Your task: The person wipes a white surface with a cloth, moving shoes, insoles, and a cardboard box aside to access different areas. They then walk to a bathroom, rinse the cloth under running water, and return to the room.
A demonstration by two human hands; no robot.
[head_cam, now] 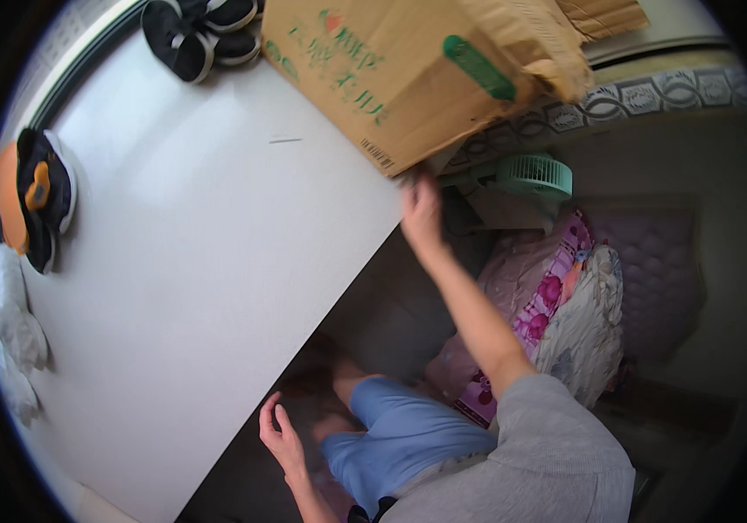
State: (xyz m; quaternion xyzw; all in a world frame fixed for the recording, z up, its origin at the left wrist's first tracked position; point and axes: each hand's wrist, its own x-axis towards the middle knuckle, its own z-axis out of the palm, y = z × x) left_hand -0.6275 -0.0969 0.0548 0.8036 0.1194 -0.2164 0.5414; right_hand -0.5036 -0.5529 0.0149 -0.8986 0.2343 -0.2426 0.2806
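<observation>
My right hand is at the table's edge, right by the lower corner of a large cardboard box. Its fingertips are blurred and partly hidden at that corner, so whether they grip anything cannot be told. The box bears green print and stands on the white table, with its torn flaps at the top right. My left hand is just off the table's near edge, fingers apart and slightly curled, with nothing in it.
Black shoes with white soles lie left of the box. Another dark shoe, an orange insole and white cloth items lie along the far edge. A green fan and bedding are on the right.
</observation>
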